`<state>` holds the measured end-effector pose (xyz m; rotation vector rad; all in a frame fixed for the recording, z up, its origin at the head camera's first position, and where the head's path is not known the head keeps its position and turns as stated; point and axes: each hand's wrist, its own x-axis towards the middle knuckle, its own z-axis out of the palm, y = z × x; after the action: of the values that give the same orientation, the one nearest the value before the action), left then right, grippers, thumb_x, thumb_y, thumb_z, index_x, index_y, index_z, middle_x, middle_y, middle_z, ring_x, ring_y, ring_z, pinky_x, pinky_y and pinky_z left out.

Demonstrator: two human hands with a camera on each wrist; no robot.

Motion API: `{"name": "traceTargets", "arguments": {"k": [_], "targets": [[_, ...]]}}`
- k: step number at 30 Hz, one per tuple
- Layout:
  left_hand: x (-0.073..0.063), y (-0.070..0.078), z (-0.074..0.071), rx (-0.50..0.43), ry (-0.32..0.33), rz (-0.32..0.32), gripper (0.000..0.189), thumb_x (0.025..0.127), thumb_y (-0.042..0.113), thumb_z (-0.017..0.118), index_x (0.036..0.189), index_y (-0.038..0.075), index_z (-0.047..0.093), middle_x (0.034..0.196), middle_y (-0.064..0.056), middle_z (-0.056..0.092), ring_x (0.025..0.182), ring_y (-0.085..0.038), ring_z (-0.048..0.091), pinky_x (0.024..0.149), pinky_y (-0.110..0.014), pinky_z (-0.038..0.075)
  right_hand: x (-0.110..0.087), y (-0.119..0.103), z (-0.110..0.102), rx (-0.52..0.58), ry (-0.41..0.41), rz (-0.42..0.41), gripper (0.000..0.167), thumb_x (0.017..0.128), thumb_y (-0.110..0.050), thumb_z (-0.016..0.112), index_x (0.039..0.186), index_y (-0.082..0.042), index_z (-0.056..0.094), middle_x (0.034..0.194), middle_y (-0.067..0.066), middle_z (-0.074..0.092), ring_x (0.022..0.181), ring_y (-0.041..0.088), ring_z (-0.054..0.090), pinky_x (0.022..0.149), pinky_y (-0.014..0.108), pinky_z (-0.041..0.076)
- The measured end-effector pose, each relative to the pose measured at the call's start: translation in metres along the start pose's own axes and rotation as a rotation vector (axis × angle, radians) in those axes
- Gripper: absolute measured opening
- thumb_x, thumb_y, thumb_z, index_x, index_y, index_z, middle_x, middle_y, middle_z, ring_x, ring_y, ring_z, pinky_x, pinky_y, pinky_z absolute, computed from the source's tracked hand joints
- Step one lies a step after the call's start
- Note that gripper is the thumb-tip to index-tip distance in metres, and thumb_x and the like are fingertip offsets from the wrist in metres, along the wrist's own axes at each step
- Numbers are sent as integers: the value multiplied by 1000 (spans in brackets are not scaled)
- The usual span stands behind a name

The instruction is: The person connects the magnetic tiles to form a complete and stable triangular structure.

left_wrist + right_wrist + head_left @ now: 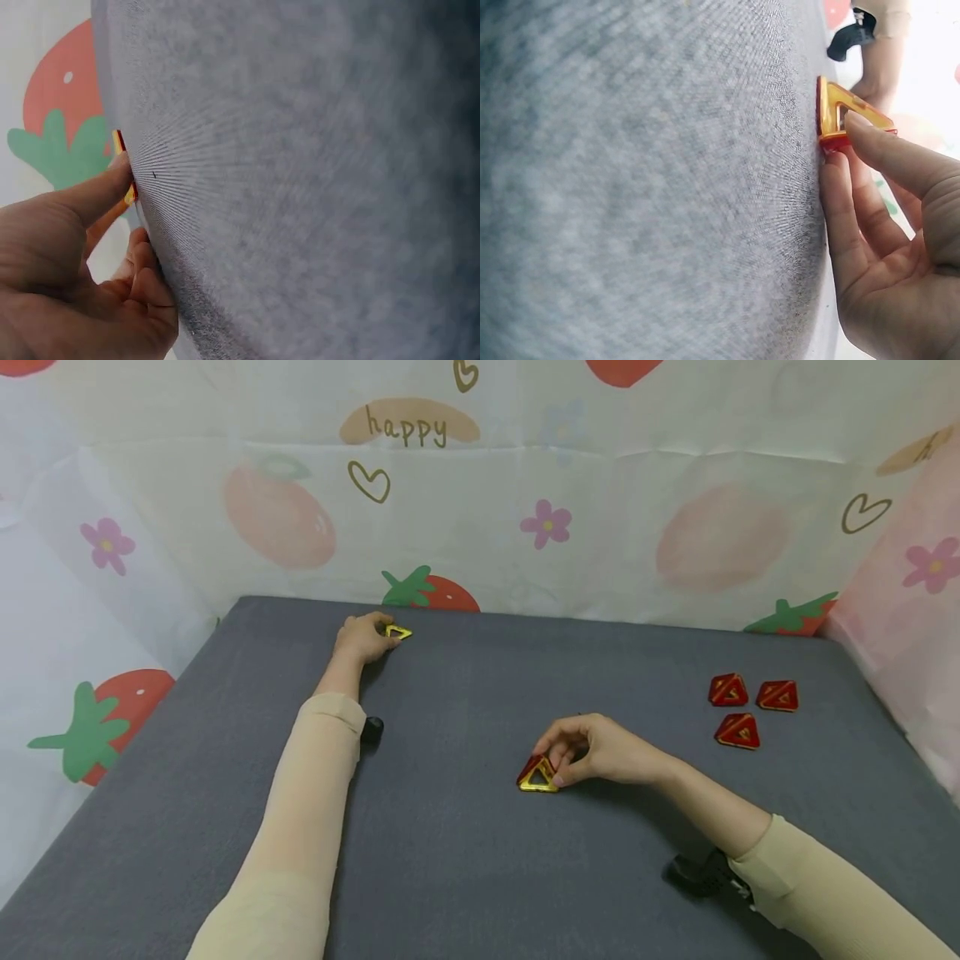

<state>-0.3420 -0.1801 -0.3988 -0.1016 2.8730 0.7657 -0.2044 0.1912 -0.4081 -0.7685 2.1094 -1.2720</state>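
Observation:
Near the far left edge of the table, my left hand pinches a flat triangular tile with a yellow frame between thumb and fingers. In the left wrist view the tile shows a red and yellow edge, low against the cloth, with the thumb over part of it. Around the middle of the table, my right hand holds a small pyramid of red and yellow triangular tiles. Its thumb presses one yellow-framed face in the right wrist view, and the pyramid sits at the cloth. Fingers hide its right side.
Three more red and yellow triangular pieces stand at the right: one at the back, one beside it and one in front. Dark grey cloth covers the table. A printed curtain hangs behind it.

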Motion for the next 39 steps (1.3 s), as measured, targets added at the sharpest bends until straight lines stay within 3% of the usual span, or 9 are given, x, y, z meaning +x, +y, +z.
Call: {"name": "traceTargets", "arguments": {"k": [8,11,13,15,19,23,27,32,39], "targets": [[-5,-6,5,-249,178,-81,45,89,19,75,128,4,59,133,-22,57,125,-43,48,106,-51,43,0,-1,0,-3,0,-3,38,82,-10,79,118,-9,67,98,17,69,85,14,66,74,28,57],[-6,-8,5,-311,209,-92,35,91,18,72,121,2,64,122,-22,65,96,-28,64,89,-38,55,0,-1,0,-7,0,-2,38,83,-10,79,118,-10,67,98,16,70,85,14,66,74,28,57],[-7,-9,5,-352,212,-89,29,93,16,69,117,1,65,117,-23,67,72,-13,65,74,-28,57,0,-1,0,-9,-1,-1,37,83,-10,79,118,-10,67,98,16,70,86,14,67,74,28,57],[-9,-9,6,-402,193,-73,26,94,15,67,116,1,66,114,-24,69,56,0,58,64,-19,56,0,-1,0,-10,-2,1,37,83,-10,79,118,-10,67,98,16,70,86,15,67,74,29,57],[-17,-6,7,-491,116,-4,27,94,14,67,118,1,67,118,-24,68,60,4,61,70,-21,59,0,-1,0,-10,-3,-2,37,83,-10,79,118,-10,67,98,16,70,85,15,67,74,29,57],[-25,0,8,-504,23,82,31,95,19,67,120,1,69,122,-22,68,77,-4,69,83,-30,60,0,0,0,-12,-3,-2,37,83,-10,78,118,-10,67,97,16,70,85,15,67,74,29,57],[-32,8,10,-461,-47,185,31,93,21,70,119,4,70,117,-20,69,91,-16,70,85,-33,58,0,0,0,-10,-3,3,37,83,-10,79,118,-11,66,97,15,70,85,15,67,74,29,58],[-41,16,13,-385,-94,305,31,89,21,75,116,7,72,108,-13,71,89,-16,62,78,-30,53,-1,0,0,-16,1,3,38,83,-11,79,118,-11,67,97,14,70,85,16,67,74,29,57],[-55,26,16,-392,-207,395,25,91,16,72,114,7,73,109,-17,75,91,-22,75,81,-35,59,-1,-1,0,-12,1,3,38,82,-11,79,118,-11,67,97,16,70,85,15,67,74,28,57]]}}
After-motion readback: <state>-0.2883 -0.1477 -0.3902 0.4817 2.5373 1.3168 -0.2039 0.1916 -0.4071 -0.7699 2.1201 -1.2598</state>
